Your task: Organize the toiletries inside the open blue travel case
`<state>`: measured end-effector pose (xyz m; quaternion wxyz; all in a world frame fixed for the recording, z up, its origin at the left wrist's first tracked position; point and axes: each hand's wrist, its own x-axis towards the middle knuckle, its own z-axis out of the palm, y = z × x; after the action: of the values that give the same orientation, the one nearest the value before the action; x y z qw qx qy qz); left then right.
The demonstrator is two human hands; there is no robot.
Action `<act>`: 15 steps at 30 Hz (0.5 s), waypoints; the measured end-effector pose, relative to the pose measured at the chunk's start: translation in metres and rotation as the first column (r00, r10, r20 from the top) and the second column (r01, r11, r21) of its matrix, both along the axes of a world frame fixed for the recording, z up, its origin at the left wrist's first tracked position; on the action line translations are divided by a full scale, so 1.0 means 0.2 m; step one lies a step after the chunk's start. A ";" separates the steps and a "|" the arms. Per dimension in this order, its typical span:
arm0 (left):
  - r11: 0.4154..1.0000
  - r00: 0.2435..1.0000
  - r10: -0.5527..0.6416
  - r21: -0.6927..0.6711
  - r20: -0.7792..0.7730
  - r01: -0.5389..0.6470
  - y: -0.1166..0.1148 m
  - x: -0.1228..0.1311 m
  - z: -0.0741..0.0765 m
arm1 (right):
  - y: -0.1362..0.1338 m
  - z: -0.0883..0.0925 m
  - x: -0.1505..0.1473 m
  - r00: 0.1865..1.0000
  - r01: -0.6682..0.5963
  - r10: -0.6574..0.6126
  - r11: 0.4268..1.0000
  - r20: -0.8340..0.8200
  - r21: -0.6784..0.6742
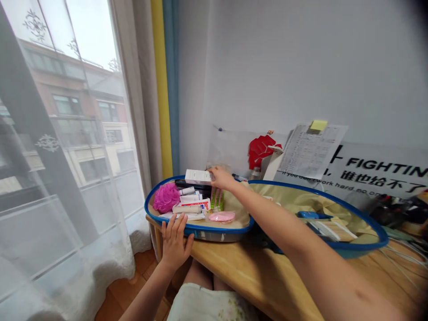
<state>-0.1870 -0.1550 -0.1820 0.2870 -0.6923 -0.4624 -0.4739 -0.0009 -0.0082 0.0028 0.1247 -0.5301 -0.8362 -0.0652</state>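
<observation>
My right hand reaches across the wooden table and grips a white box above the far side of a blue-rimmed tray. My left hand rests with fingers spread against the tray's near rim at the table corner. Inside the tray lie a pink bath sponge, white tubes and small boxes, green packets and a pink soap-like piece.
A second blue-rimmed tray with a yellow lining sits to the right, holding a blue item and flat packs. Papers, a red ornament and a lettered sign lean on the wall. Sheer curtains and a window fill the left.
</observation>
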 end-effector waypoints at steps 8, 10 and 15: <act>1.000 1.000 0.000 -0.010 0.010 0.000 0.00 0.01 -0.01 | 0.10 -0.10 -0.30 0.998 -0.027 0.026 1.000 0.061 0.014; 1.000 1.000 0.003 -0.019 0.015 -0.003 0.00 0.01 -0.01 | 0.10 -0.12 -0.33 0.997 -0.058 0.057 0.998 0.057 0.012; 1.000 1.000 0.003 -0.023 0.019 -0.003 0.00 0.00 -0.01 | 0.08 -0.16 -0.38 0.995 -0.099 0.099 0.995 0.016 -0.018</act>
<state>-0.1865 -0.1541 -0.1843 0.2753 -0.6904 -0.4717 -0.4744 -0.0772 0.0074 -0.0282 0.1162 -0.4886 -0.8629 -0.0561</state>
